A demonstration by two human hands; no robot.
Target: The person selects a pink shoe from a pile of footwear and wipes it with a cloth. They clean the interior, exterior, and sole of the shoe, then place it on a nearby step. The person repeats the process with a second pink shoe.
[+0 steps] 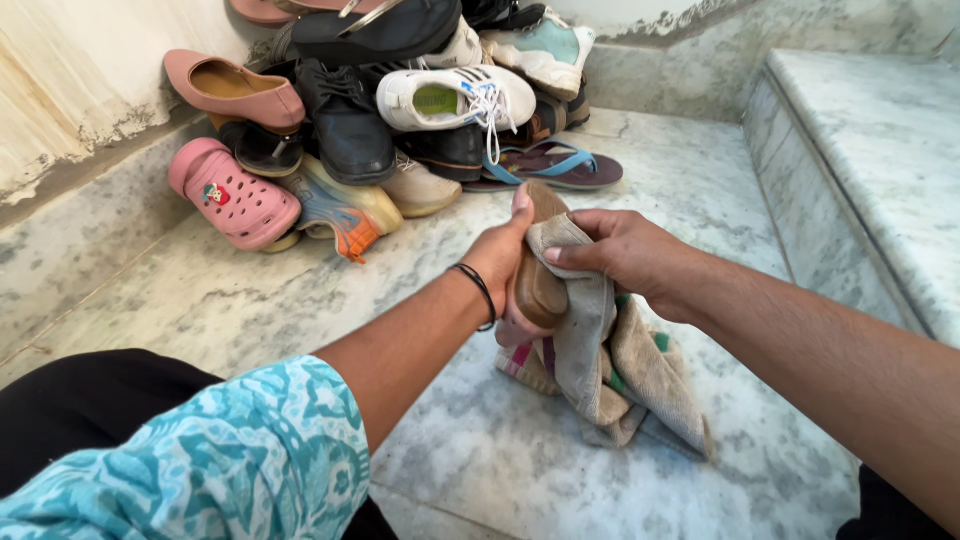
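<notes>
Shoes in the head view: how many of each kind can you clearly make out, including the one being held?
White sneakers: 2
Pink clog: 1
Pink flat: 1
Black lace-up shoe: 1
Flip-flop: 1
Brown shoe in the left hand: 1
Total: 7; the rest of the pile is too buried to sort.

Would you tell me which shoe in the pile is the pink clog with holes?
The pink clog at the pile's left front; alone there, its top is dotted with holes.
</notes>
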